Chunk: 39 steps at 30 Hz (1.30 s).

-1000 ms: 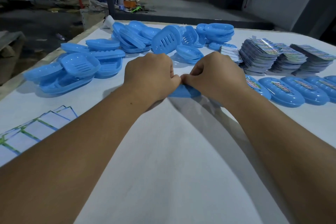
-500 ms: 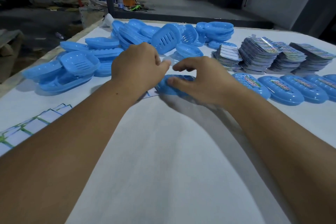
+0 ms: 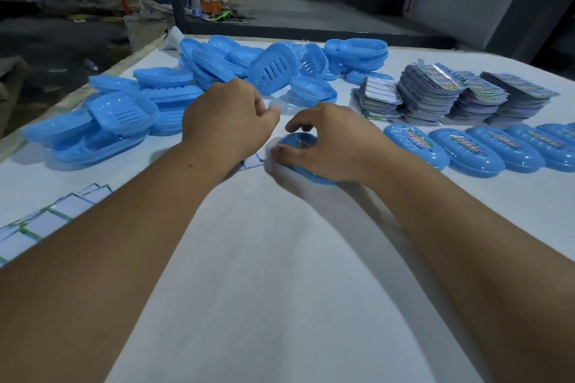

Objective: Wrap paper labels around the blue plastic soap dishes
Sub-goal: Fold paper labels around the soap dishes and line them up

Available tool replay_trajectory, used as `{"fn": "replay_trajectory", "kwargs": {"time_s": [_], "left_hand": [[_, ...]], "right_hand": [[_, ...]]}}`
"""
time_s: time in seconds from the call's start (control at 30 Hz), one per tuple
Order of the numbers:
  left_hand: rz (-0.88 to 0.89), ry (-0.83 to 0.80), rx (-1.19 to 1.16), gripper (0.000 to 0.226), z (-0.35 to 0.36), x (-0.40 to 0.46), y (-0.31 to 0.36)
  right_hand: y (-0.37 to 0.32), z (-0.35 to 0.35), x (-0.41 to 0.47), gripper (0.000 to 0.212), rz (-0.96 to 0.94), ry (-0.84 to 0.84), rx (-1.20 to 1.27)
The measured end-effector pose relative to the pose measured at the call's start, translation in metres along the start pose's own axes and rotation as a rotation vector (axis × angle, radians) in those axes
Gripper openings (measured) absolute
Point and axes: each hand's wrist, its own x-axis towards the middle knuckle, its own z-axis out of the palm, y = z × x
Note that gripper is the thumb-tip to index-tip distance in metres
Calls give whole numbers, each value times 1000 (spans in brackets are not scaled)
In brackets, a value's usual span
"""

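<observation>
My right hand point(image 3: 334, 146) curls over a blue soap dish point(image 3: 298, 158) on the white table point(image 3: 280, 258), gripping it. My left hand point(image 3: 224, 121) hovers beside it, fingers loosely curled, holding nothing I can see. Beyond lie grey concrete floor point(image 3: 295, 12) and dim workshop clutter.

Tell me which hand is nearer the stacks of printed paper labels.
Right. The right hand grips a blue oval plastic soap dish just beside the stacks of printed paper labels; the left hand sits farther away, beyond the dish.
</observation>
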Motion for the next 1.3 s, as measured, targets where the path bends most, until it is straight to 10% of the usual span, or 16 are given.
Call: {"fn": "replay_trajectory", "kwargs": {"time_s": [1.3], "left_hand": [[103,-68,5,15,5,-2,-2]], "right_hand": [[17,-8,4,24,84,23,51]]}}
